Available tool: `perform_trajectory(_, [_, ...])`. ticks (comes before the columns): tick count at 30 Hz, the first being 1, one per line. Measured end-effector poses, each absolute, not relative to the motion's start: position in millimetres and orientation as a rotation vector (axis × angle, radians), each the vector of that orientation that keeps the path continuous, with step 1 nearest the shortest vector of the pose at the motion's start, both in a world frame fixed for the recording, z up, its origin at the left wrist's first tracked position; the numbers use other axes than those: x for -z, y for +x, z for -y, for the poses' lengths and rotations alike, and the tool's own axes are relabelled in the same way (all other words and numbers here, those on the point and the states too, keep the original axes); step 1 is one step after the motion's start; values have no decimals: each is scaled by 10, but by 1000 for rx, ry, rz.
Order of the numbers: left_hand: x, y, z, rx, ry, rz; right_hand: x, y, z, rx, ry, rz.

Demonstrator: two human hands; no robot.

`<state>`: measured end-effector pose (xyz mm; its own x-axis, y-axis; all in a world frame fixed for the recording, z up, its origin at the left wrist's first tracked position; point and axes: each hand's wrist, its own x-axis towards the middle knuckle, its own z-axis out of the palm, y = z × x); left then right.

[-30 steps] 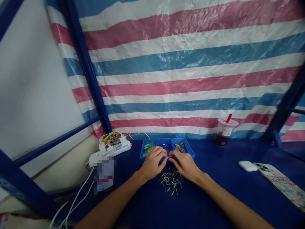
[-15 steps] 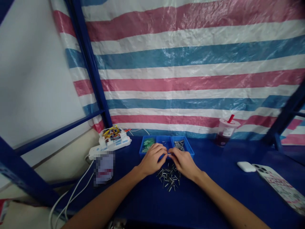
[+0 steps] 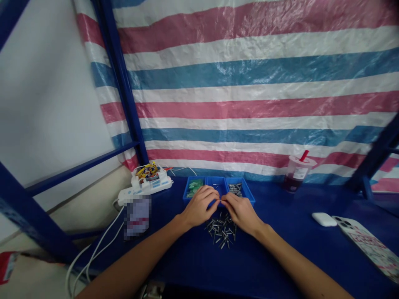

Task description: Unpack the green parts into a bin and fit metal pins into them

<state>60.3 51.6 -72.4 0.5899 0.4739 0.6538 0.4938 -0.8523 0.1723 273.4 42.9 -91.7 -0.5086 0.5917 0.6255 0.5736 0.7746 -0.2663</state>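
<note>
Taking the spot where the fingertips meet as the clock's centre, white cables (image 3: 100,249) loop at eight o'clock, and a device-like object (image 3: 137,218), its face pixelated, stands near nine. Just behind that, between nine and ten, lies a white power strip (image 3: 156,187), with a cluster of yellow and other coloured items (image 3: 149,172) next to it. A blue tray (image 3: 249,194) sits just beyond the hands, its left compartment at eleven o'clock holding green pieces (image 3: 193,185). The left hand (image 3: 201,206) comes in from eight, thumb and fingers pinching a small piece (image 3: 221,201), mostly hidden, at the clock's centre, in front of the tray's middle compartment. Below, at six o'clock, loose metal pins (image 3: 222,233) lie heaped on the blue table (image 3: 193,261). The right hand (image 3: 239,209) reaches in from four, its thumb and forefinger closed on the same piece. At one o'clock the right compartment contains grey metal parts (image 3: 236,189). Farther right come a lidded drink cup (image 3: 296,172) with a red straw (image 3: 304,155) between two and three, a white case (image 3: 324,219) just below three, and a phone (image 3: 366,243) between three and four.
</note>
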Motion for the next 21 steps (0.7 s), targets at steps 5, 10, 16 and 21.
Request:
perform_trajectory(5, [726,610,-513,1135,-2776,865,930,2737,-430,-50,-884,2223])
perform_trajectory(10, [730,613,-507,1116,-2782,848,938,2740,-436,5,-908,2222])
perform_trajectory(16, [729,592,-532,1119,-2760,862,929,2729,-435,-49,-875,2227])
perform_trajectory(21, [715,603,-531,1096,-2765,820,932,2750,-443,-13,-898,2228])
